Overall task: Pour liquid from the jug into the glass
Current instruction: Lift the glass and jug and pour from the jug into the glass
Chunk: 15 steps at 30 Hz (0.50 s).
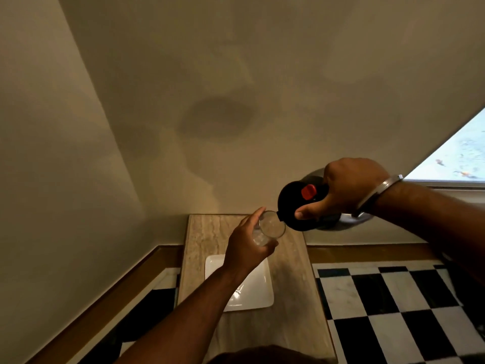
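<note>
My left hand [246, 248] holds a clear glass [271, 227] in the air above a narrow stone-topped table [291, 269], rim facing up toward me. My right hand [349, 190] grips a jug [296, 206] with a black lid and a red button, tilted to the left so that its spout touches or hangs just over the glass's rim. The jug's steel body shows below my right wrist. I cannot make out a stream of liquid or how full the glass is.
A white square plate [258, 290] lies on the table under my left forearm. The table stands against a beige wall [210, 101]. A black-and-white chequered floor [393, 311] spreads to the right, and a window [462, 158] is at the far right.
</note>
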Tool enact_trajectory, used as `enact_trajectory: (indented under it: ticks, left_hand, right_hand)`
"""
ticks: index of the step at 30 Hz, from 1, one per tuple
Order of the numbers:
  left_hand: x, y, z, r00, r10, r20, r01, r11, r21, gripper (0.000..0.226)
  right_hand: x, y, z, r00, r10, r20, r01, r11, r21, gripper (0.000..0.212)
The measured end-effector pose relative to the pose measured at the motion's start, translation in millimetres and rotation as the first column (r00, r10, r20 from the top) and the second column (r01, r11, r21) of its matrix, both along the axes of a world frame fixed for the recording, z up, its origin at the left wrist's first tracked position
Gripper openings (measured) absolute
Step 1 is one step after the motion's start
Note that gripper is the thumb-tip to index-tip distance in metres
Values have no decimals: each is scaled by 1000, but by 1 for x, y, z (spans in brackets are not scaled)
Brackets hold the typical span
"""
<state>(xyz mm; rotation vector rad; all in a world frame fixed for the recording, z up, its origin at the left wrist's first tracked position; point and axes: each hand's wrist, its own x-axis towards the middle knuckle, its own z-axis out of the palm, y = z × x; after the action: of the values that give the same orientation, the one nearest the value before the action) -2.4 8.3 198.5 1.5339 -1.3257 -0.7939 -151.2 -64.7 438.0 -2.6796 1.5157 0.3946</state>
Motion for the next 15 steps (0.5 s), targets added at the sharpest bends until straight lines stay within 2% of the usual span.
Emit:
enact_trajectory:
  ticks: [11,15]
  left_hand:
    - [-5,8,25,999,-33,38,36,998,-61,87]
    - [-9,12,31,999,-16,40,19,997,-76,86]
  right_hand:
    - [2,28,21,999,45,-28,-49,988,-144,64]
    - [-3,33,23,998,51,-48,-59,980,-191,72]
